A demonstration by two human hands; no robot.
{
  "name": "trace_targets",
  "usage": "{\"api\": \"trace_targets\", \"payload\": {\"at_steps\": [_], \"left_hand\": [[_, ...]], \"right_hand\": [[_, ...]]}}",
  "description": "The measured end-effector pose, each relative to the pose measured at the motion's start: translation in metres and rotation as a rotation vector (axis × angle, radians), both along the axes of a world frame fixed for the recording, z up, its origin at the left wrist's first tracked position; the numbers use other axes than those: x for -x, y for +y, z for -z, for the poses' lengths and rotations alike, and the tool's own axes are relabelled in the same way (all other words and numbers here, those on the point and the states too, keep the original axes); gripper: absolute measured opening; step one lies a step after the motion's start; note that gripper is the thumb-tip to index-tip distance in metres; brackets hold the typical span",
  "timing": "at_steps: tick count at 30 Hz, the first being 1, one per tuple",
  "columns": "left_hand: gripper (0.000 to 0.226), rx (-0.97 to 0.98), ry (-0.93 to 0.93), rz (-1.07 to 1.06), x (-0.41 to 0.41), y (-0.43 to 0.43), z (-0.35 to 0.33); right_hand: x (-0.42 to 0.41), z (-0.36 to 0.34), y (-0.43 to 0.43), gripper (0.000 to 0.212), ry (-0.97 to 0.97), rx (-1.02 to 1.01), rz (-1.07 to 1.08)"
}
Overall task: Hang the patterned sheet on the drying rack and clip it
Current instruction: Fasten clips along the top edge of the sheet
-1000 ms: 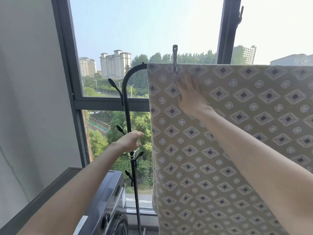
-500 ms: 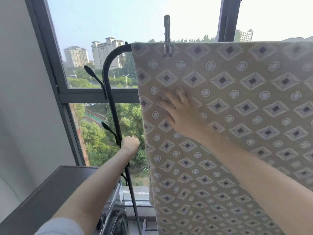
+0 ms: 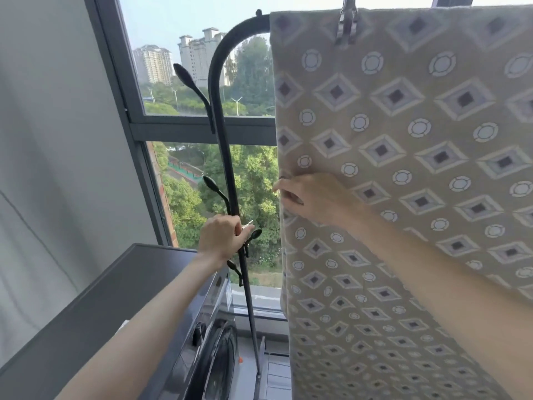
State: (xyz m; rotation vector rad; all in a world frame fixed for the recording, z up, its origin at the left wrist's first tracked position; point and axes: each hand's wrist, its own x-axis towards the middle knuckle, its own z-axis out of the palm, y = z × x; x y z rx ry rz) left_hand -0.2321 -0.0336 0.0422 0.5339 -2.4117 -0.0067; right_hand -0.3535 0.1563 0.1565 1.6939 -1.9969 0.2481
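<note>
The patterned sheet [image 3: 403, 134], beige with diamonds and circles, hangs over the top bar of the black drying rack [image 3: 222, 145]. A metal clip [image 3: 347, 24] pins it to the bar near its left corner. My right hand [image 3: 317, 199] is at the sheet's left edge about halfway down, with the fingers pinching the edge. My left hand [image 3: 220, 235] is closed at the rack's upright pole beside a leaf-shaped hook. The silver tip of a second metal clip [image 3: 249, 224] sticks out of its fingers.
A dark washing machine [image 3: 213, 327] under a grey countertop [image 3: 95, 301] stands just left of the rack's pole. The window frame [image 3: 202, 129] is right behind the rack, and a white wall [image 3: 52, 140] closes the left side.
My right hand slid down the sheet from near the top clip to its left edge and took hold there. My left hand stayed at the pole. The view moved closer and lower.
</note>
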Motion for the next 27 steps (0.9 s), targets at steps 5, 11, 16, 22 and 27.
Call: {"api": "trace_targets", "payload": {"at_steps": [5, 11, 16, 22, 27], "left_hand": [[0.061, -0.671, -0.077, -0.058, 0.002, -0.025, 0.015], [0.017, -1.002, 0.101, 0.092, 0.026, -0.02, 0.025], [0.037, -1.246, 0.085, 0.259, 0.028, -0.019, 0.031], [0.039, -1.23, 0.02, 0.38, 0.018, -0.021, 0.031], [0.04, -1.192, 0.008, 0.428, 0.008, -0.027, 0.036]], "right_hand": [[-0.007, 0.011, -0.017, 0.024, -0.015, 0.019, 0.011], [-0.006, 0.027, -0.024, 0.02, 0.043, 0.057, 0.049], [0.0, 0.039, -0.029, 0.018, -0.026, 0.046, 0.099], [-0.005, 0.063, -0.04, 0.027, -0.042, -0.161, 0.194], [0.001, 0.085, -0.06, 0.056, -0.021, -0.289, 0.257]]}}
